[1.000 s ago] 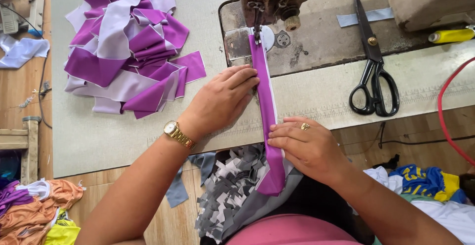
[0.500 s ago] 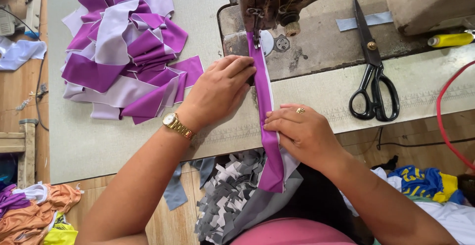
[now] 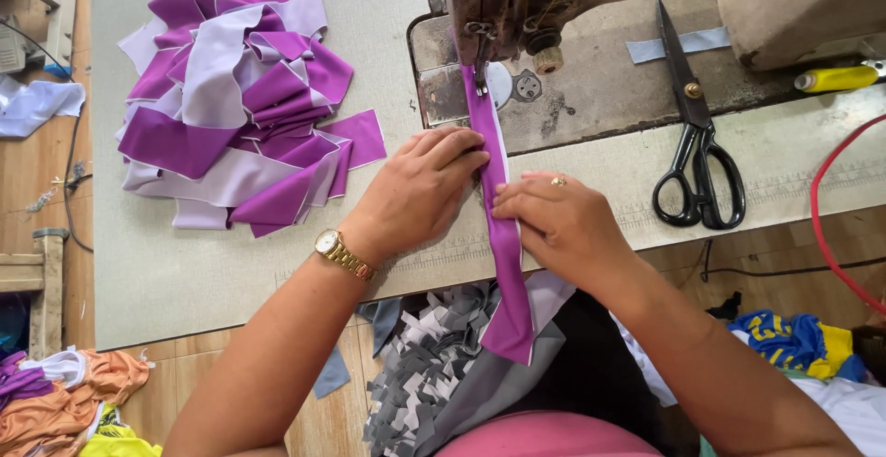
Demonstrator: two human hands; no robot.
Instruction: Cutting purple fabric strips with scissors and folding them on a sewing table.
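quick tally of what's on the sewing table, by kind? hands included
Hands: 2 (left hand, right hand)
Purple strip under both hands: 1
Scissors: 1
Sewing machine: 1
Fabric pile: 1
Yellow tool: 1
Total: 7

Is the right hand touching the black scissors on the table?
Apart. The head view shows the right hand resting on the purple fabric strip, with bare table plainly visible between it and the scissors.
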